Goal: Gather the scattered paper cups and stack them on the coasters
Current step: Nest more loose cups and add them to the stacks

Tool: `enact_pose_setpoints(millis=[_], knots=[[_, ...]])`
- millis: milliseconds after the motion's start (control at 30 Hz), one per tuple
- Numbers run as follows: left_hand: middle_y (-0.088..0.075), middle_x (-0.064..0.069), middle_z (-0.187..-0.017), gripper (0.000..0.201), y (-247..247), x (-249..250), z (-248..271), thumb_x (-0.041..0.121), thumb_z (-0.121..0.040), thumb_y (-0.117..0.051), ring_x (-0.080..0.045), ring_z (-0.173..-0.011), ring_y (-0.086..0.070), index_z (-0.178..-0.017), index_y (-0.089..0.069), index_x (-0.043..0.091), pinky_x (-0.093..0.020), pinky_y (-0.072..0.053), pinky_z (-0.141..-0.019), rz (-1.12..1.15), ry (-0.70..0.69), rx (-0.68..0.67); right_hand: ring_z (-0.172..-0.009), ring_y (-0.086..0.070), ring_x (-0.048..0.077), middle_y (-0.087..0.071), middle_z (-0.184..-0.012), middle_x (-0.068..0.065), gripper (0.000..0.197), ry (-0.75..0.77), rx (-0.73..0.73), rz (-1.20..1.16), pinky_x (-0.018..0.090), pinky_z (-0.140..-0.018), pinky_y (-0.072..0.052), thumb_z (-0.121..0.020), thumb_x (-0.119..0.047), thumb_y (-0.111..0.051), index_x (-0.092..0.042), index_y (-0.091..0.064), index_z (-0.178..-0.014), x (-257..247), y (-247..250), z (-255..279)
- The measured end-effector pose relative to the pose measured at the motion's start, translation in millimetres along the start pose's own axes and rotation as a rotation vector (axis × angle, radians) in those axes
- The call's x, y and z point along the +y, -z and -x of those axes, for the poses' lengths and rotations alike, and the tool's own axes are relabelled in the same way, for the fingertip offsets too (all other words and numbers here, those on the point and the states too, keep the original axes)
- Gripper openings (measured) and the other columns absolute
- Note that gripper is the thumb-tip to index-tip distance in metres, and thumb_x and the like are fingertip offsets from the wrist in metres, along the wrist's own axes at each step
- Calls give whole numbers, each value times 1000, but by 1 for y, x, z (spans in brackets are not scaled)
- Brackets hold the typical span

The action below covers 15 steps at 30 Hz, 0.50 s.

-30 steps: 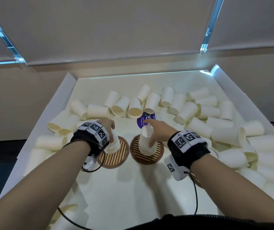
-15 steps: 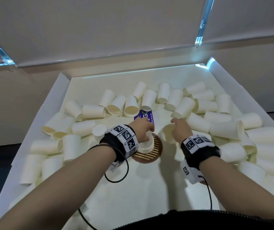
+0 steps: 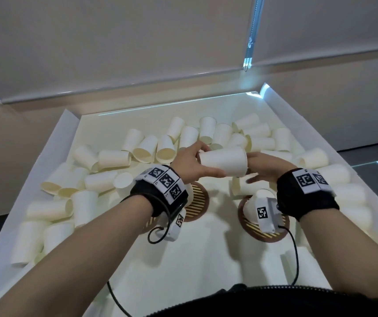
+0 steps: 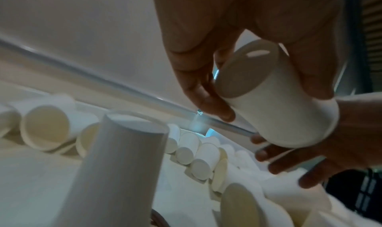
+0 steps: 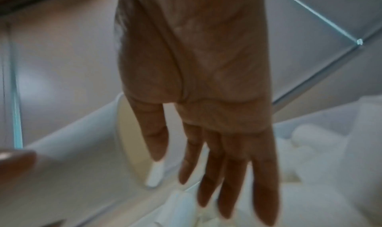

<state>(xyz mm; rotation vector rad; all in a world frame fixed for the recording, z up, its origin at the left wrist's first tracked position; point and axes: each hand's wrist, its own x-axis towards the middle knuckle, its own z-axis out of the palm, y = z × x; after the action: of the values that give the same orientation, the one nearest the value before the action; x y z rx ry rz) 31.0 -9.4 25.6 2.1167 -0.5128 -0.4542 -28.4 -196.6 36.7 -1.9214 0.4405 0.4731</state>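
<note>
My left hand point(image 3: 206, 160) grips a white paper cup point(image 3: 223, 161) on its side above the tray, thumb under it and fingers over its base. In the left wrist view the same cup point(image 4: 268, 103) sits between thumb and fingers. My right hand point(image 3: 261, 170) is at the cup's rim end with fingers point(image 5: 227, 173) straight, holding nothing. Below lie two round striped coasters, left point(image 3: 198, 202) and right point(image 3: 263, 232). An upside-down cup stack point(image 3: 253, 207) stands on the right one. The left coaster's stack point(image 4: 115, 173) is mostly hidden by my wrist in the head view.
Several loose cups lie on their sides along the back point(image 3: 190, 138), the left point(image 3: 112, 159) and the right point(image 3: 314, 157) of the white walled tray point(image 3: 52, 156). Bare tray floor point(image 3: 206, 259) lies between the coasters and me. Cables hang from both wristbands.
The left hand left the coaster stack and rose. The right hand brought a lying cup up from the pile; the left hand now holds it, and the right hand's fingers have straightened.
</note>
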Motion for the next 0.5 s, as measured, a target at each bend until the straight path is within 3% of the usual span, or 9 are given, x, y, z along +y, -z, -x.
enact_pose_setpoints(millis=[67,133,233,300,400,500], knots=[[-59,-3,-103,62,-1,-3,1,47,-57,-85,-20,-89,-63,-103,-51,22,-38,-58,-76,-68,31,33,-116,-52,29,-57,-125,14,35,-74,135,305,41,-96,-42,-94,-15,-48,-3,-52,-126,12,6,2],[-60,-3,-103,66,-1,-4,2,52,-55,-84,-21,-91,-63,-100,-52,17,-39,-56,-80,-59,76,74,-125,-47,30,-50,-137,15,49,-156,143,542,37,-101,-39,-88,-16,-58,-4,-48,-134,26,6,3],[-62,-4,-103,73,0,-4,4,62,-47,-79,-22,-93,-64,-98,-51,18,-45,-53,-87,22,142,83,-128,-45,25,-45,-141,5,70,-285,47,655,29,-93,-39,-77,-22,-74,-17,-42,-139,47,-7,6],[-60,-4,-111,75,0,-2,8,64,-46,-77,-22,-99,-62,-103,-48,24,-44,-51,-91,83,157,70,-124,-49,24,-49,-137,7,65,-273,82,685,28,-90,-42,-76,-15,-75,-15,-47,-135,59,-17,4],[-52,-4,-123,80,1,1,11,57,-59,-78,-22,-107,-57,-124,-42,29,-38,-50,-89,114,148,50,-107,-55,26,-56,-118,9,46,-211,197,515,29,-79,-48,-74,-3,-73,-11,-61,-118,65,-19,2],[-55,-9,-124,85,4,1,14,53,-64,-75,-25,-96,-65,-136,-39,26,-35,-54,-76,191,144,57,-95,-55,25,-53,-108,8,33,-121,220,-45,31,-62,-56,-76,-4,-71,-12,-63,-106,52,-2,7]])
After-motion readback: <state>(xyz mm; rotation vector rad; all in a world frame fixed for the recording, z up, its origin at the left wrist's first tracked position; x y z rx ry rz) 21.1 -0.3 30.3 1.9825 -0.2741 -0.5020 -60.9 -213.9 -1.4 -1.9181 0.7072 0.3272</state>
